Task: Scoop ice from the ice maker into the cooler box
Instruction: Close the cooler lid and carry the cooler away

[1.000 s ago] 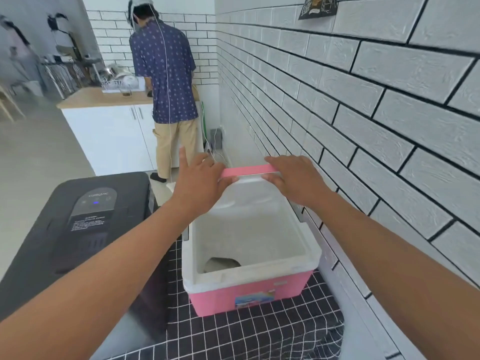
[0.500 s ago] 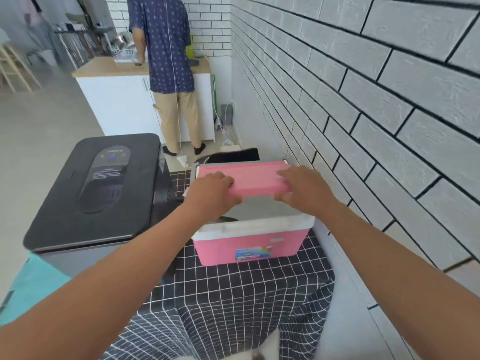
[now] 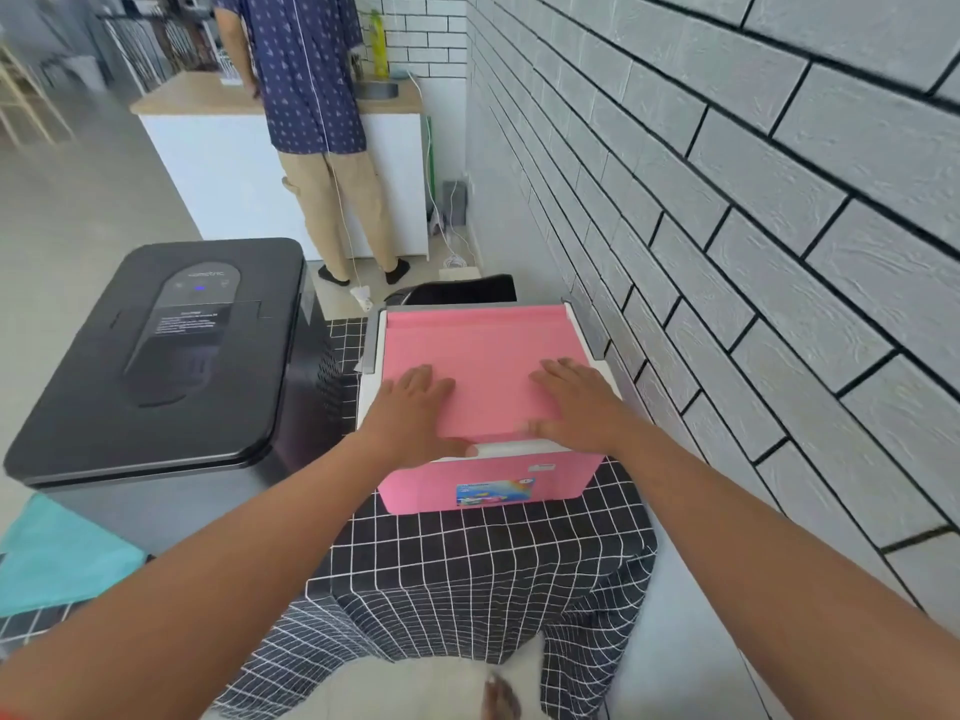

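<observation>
A pink cooler box (image 3: 488,485) with a white rim stands on a black checked cloth (image 3: 467,574) beside the wall. Its pink lid (image 3: 483,356) lies flat on top and hides the inside. My left hand (image 3: 415,413) rests flat on the lid's near left part, fingers straight. On the near right part my right hand (image 3: 571,402) presses the same way, thumb over the front edge. The black ice maker (image 3: 171,350) stands to the left with its lid down and a small blue light on its panel. No ice or scoop shows.
A white brick wall (image 3: 727,252) runs close along the right. Another person (image 3: 317,122) stands at a white counter (image 3: 208,148) further back. A teal cloth (image 3: 57,558) lies at the lower left. A black object (image 3: 457,291) sits behind the cooler.
The lid, held upright a second ago with the cooler open, has come down flat onto the box. Both hands went from gripping its edge to lying flat on top.
</observation>
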Demonstrator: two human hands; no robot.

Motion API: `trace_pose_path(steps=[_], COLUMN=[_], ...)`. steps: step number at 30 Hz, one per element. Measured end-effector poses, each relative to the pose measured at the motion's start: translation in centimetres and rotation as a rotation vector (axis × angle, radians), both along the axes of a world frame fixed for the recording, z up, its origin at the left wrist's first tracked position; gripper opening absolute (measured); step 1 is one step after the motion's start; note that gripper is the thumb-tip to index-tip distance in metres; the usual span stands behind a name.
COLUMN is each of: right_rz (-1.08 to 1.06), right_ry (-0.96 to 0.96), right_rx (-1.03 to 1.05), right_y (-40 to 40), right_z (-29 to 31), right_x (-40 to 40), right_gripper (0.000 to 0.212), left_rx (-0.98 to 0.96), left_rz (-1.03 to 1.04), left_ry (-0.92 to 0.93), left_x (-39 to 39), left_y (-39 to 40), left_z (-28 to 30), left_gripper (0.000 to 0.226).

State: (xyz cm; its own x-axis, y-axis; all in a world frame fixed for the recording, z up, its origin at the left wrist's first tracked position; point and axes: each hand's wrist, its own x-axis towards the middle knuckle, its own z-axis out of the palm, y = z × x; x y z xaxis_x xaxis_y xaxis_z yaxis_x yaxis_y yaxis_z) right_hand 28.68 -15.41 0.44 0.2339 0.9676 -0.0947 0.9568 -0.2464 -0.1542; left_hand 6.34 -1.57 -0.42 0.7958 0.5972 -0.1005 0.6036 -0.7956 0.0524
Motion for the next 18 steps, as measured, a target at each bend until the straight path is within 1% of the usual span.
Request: trace_pose_path(steps=[2,4,6,10,14,18], right_rz=[-0.028,-0.037,-0.053,-0.078,-0.124,-0.122], right_ry=[0.04,0.015,-0.014,-0.057,-0.072,-0.076], right_rx=[0.007,0.005,0.005,-0.007,0.051,0.052], right_y=[1.1,2.6,3.5,3.6,3.2,3.3], right_z=[0.2,0.5,0.5,-0.8,-2.6,-3.0], right_x=[0.2,0.2,0.2,-0.2,-0.9,-1.0], right_gripper=[0.08,0.075,0.071,0.066,0.067,0.068], left_rx=[-0.056,-0.101,-0.095,-0.058,-0.034,-0.04], left_rz=[0.002,0.051,0.103,0.13,0.128,0.154], left_ry=[-0.039,-0.103,-0.13,-0.132,-0.166,-0.193], left_x=[0.5,1.1,1.6,1.6,1.6,1.5], left_y=[0.6,1.4,2.0,2.2,2.1,2.1], left_z=[-0.1,0.0,-0.2,-1.4,-2.4,-2.9], left_gripper=[0.093,0.081,0.075,0.076,0.078,0.079])
